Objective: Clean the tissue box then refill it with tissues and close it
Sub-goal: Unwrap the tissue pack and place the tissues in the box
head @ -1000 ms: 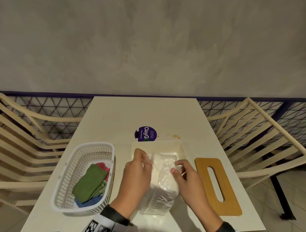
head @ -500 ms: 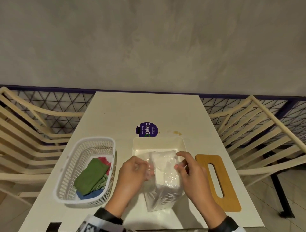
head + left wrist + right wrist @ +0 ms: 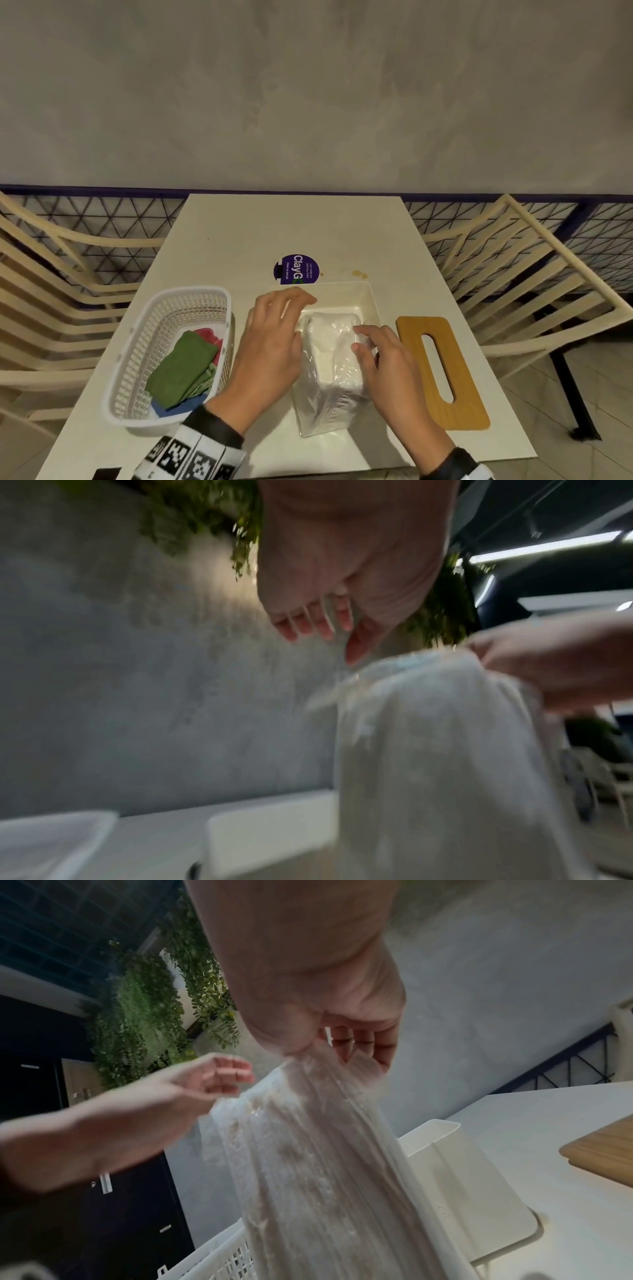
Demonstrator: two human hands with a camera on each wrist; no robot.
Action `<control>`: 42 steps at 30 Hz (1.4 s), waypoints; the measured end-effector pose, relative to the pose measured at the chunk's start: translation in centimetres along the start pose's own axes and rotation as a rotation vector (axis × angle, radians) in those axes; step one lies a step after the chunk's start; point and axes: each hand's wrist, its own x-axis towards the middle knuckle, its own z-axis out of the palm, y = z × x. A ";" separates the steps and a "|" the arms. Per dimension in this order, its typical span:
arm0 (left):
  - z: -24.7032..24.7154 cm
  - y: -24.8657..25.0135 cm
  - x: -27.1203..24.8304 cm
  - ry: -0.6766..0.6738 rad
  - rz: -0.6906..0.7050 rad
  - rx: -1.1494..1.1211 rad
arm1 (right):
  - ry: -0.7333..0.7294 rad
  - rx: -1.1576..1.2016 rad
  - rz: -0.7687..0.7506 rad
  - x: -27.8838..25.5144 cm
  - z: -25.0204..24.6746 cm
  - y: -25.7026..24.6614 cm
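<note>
Tissue pack (image 3: 330, 356) is pinched at its top by right hand (image 3: 387, 363) over tissue box (image 3: 371, 301); left hand (image 3: 274, 339) is held spread beside it, nothing gripped.

Crinkled glossy clear plastic wrap (image 3: 330, 363) around soft white paper tissues, smooth matt cream plastic tissue box (image 3: 368, 298), wood-grain lid (image 3: 442, 371), white plastic lattice basket (image 3: 150, 342), folded cloths (image 3: 181, 370), matt pale surface (image 3: 274, 226)

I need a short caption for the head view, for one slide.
Right hand pinches the plastic tissue pack over the open tissue box; left hand open beside it.
</note>
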 end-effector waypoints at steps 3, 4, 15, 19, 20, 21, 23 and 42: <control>-1.1 1.0 1.9 -0.137 0.067 -0.140 | 0.012 -0.016 -0.007 0.0 0.1 0.0; -1.0 1.1 2.5 -0.241 0.079 -0.108 | 0.015 -0.015 -0.009 0.0 0.1 0.0; 0.5 1.0 6.7 -0.214 -0.179 -0.129 | 0.022 0.050 0.001 0.0 -0.1 0.3; 2.9 -0.4 8.8 -0.276 -0.649 -0.318 | 0.037 0.046 -0.002 -0.2 0.2 0.3; 3.4 -0.5 8.7 -0.331 -0.697 -0.348 | 0.041 0.047 -0.005 -0.2 0.2 0.4; 3.5 -0.5 8.4 -0.366 -0.705 -0.364 | 0.039 0.047 -0.007 -0.3 0.1 0.4; 3.1 -0.4 8.2 -0.376 -0.666 -0.398 | 0.037 0.047 -0.008 -0.3 0.0 0.6; 2.7 -0.9 8.5 -0.367 -0.862 -0.728 | -0.257 -0.001 -0.764 -3.4 -1.5 3.5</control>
